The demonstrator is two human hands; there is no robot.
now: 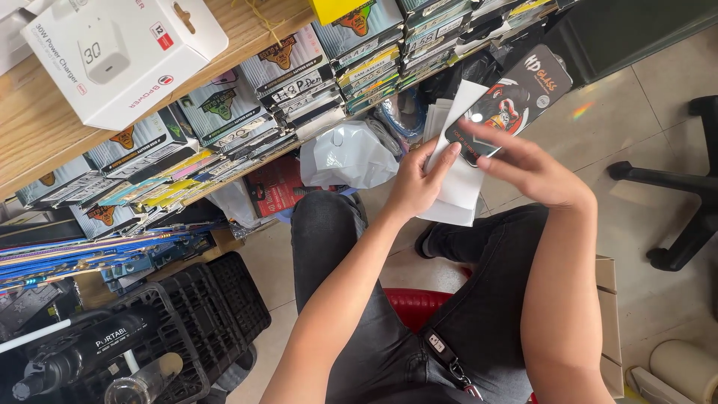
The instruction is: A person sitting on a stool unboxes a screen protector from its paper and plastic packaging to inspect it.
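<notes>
Upper right of frame: my left hand gripped white sleeves; my right hand pinched the black screen-protector packet, half drawn out, not yet free

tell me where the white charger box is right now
In the head view the white charger box lies at the upper left on the wooden shelf, above the stacked flat packets, well away from both hands.
</notes>
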